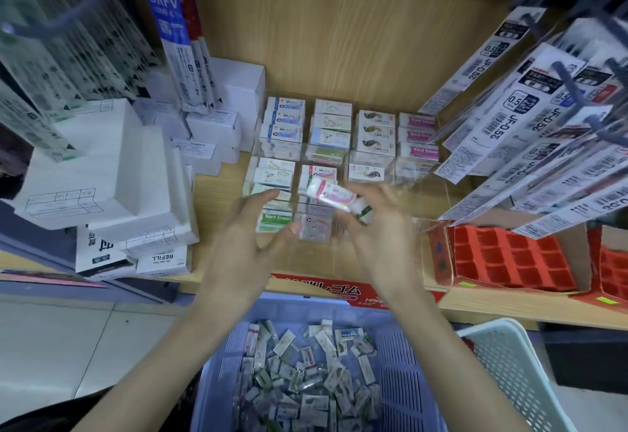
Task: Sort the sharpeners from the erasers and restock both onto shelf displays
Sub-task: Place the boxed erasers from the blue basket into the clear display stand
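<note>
A clear display (421, 227) on the wooden shelf holds rows of wrapped erasers (283, 124) in its compartments. My right hand (370, 224) grips a small stack of wrapped erasers (331, 195), pink and white on top, over the display's front row. My left hand (251, 227) hovers just left of it with fingers spread and relaxed, holding nothing, above a green "Hard Eraser" pack (275, 222). Below my arms a blue basket (217, 374) is full of several loose wrapped erasers (306, 374).
White refill boxes (102, 173) are stacked at the left of the shelf. Hanging pen-refill packs (530, 132) crowd in from the right. Red divided trays (509, 258) sit at the right front, and a white basket (509, 363) stands beside the blue one.
</note>
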The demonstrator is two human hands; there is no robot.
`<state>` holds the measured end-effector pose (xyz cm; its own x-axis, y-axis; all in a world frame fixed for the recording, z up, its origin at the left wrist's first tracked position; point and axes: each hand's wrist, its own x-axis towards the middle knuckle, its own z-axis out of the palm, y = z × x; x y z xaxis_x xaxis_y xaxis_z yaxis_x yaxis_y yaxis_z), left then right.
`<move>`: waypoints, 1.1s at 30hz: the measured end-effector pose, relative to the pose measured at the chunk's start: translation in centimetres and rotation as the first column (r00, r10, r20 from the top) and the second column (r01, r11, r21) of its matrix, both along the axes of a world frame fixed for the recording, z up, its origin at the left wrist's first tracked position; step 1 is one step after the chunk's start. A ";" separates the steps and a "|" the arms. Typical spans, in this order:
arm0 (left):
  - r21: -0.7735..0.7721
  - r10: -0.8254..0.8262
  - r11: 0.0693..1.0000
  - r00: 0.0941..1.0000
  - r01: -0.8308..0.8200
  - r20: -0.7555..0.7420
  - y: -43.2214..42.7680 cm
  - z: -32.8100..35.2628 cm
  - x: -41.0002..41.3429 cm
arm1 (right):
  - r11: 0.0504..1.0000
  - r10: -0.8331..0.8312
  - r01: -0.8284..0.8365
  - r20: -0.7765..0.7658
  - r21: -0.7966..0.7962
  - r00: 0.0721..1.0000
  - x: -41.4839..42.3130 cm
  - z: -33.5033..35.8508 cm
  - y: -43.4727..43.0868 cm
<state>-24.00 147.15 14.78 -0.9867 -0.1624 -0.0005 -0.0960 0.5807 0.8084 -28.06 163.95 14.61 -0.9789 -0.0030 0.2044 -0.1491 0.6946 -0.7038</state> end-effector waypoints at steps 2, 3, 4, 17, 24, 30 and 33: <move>-0.341 -0.128 0.934 0.991 0.103 -0.050 -0.2 -1.2 0.4 | 0.992 -0.054 0.052 0.010 0.113 0.998 -2.7 0.0 0.0; -0.403 -0.161 0.902 0.987 0.152 0.013 -0.4 -1.8 0.5 | 0.980 -0.061 0.057 0.013 0.192 0.998 -4.0 0.1 -0.2; -0.430 -0.174 0.881 0.981 0.196 0.089 -0.6 -2.7 0.6 | 0.961 -0.062 0.055 0.016 0.272 0.998 -5.0 0.1 -0.4; -0.369 -0.250 0.901 0.968 0.230 -0.009 -2.4 -5.5 1.3 | 0.771 -0.025 0.044 -0.039 0.636 0.999 -7.1 -2.3 -2.6; -0.315 -0.237 0.921 0.972 0.227 0.009 -2.3 -5.3 1.3 | 0.720 0.027 -0.024 0.006 0.693 1.000 -8.1 -1.4 -2.7; -0.271 -0.229 0.935 0.973 0.229 0.035 -2.0 -4.8 1.3 | 0.992 0.110 -0.118 0.140 0.047 0.984 -5.8 0.0 -1.7; -0.196 -0.217 0.955 0.974 0.225 0.062 -1.9 -4.4 1.3 | 0.875 0.214 -0.111 0.170 -0.471 0.962 -2.5 1.1 -1.7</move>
<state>-22.68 145.20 10.40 -0.9978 0.0585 -0.0296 0.0235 0.7405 0.6716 -30.52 162.26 15.69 -0.9923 -0.1231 0.0122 -0.0454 0.2705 -0.9616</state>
